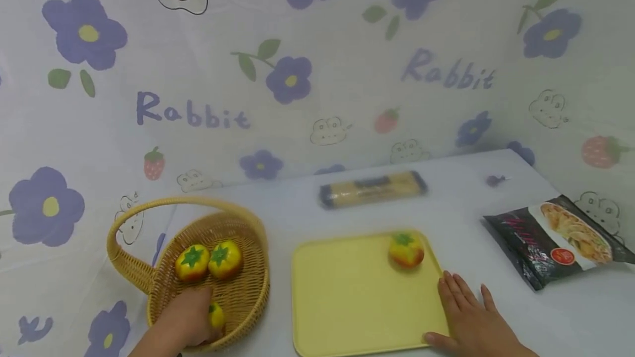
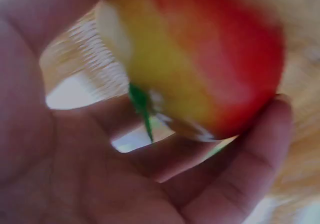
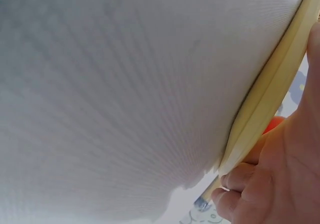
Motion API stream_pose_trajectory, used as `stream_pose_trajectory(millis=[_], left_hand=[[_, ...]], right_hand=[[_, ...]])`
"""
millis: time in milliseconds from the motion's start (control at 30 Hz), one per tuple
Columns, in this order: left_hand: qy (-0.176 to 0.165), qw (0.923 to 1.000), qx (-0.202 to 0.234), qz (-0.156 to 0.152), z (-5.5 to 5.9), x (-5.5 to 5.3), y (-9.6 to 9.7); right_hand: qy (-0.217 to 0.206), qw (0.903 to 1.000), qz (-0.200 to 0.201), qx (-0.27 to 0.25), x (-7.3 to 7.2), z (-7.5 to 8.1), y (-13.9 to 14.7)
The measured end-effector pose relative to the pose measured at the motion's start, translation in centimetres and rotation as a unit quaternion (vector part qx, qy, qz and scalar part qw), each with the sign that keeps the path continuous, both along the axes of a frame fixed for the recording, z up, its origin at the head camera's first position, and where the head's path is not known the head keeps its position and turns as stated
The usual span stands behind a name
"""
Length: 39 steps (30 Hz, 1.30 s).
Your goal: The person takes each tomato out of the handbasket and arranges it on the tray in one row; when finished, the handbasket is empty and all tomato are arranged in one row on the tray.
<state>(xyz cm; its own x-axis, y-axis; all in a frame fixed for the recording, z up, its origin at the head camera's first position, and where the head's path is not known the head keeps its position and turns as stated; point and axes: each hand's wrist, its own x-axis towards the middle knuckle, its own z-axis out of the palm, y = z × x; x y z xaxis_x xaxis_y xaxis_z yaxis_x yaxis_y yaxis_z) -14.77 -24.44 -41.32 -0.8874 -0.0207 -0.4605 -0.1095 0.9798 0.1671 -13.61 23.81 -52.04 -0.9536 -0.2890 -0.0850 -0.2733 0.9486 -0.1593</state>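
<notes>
Gripping a red-and-yellow persimmon (image 2: pixel 200 59), the left hand (image 1: pixel 188 315) sits inside the wicker basket (image 1: pixel 248 299) by its near rim, fingers curled round the fruit; a second persimmon (image 1: pixel 192 263) and third persimmon (image 1: pixel 225 260) lie farther in. Key relation: yellow tray (image 1: pixel 347 296) lies just right of the basket, left edge nearest the held fruit. Right hand (image 1: pixel 468 315), fingers extended, touches the tray's right edge by the near corner.
</notes>
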Motion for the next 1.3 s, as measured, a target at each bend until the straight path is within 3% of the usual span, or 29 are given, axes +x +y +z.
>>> stream_pose_trajectory(millis=[67,167,233,300,400,533,633,800,1067,1200,1300], left_hand=[[0.018,0.9997,0.005,-0.013,2.0,0.5,1.8],[0.059,0.9964,0.037,-0.048,4.8,1.0,6.2],[0.085,0.9899,0.082,-0.079,5.5,0.7,9.7],[0.109,0.9798,0.130,-0.107,4.6,-0.5,13.1],[0.126,0.9670,0.179,-0.130,1.2,-3.1,17.3],[0.132,0.9641,0.201,-0.113,-3.9,-5.8,20.6],[0.142,0.9599,0.223,-0.094,-6.1,-6.8,21.8],[0.174,0.9449,0.259,-0.098,-6.9,-7.9,23.1],[0.202,0.9304,0.282,-0.117,-6.9,-8.8,24.4],[0.199,0.9284,0.285,-0.132,-7.0,-9.1,25.0],[0.199,0.9270,0.283,-0.145,-6.3,-8.8,25.0]], right_hand=[[-0.001,1.0000,0.004,-0.001,0.1,0.1,0.0],[-0.001,0.9999,0.009,-0.005,0.1,0.4,-0.1],[0.000,0.9999,0.012,-0.009,0.0,0.5,-0.2],[-0.002,0.9999,0.012,-0.012,-0.2,0.6,-0.3],[-0.018,0.9997,0.009,-0.012,-0.4,0.7,-0.6],[-0.041,0.9991,0.013,-0.006,-0.5,0.5,-1.4],[-0.046,0.9987,0.020,-0.001,-0.4,0.6,-1.9],[-0.040,0.9991,0.016,0.006,-0.2,1.3,-1.9],[-0.049,0.9988,0.003,-0.001,0.1,1.6,-2.0],[-0.037,0.9992,-0.004,0.010,0.4,1.4,-1.0],[-0.029,0.9994,-0.015,0.012,0.7,1.4,0.1]])
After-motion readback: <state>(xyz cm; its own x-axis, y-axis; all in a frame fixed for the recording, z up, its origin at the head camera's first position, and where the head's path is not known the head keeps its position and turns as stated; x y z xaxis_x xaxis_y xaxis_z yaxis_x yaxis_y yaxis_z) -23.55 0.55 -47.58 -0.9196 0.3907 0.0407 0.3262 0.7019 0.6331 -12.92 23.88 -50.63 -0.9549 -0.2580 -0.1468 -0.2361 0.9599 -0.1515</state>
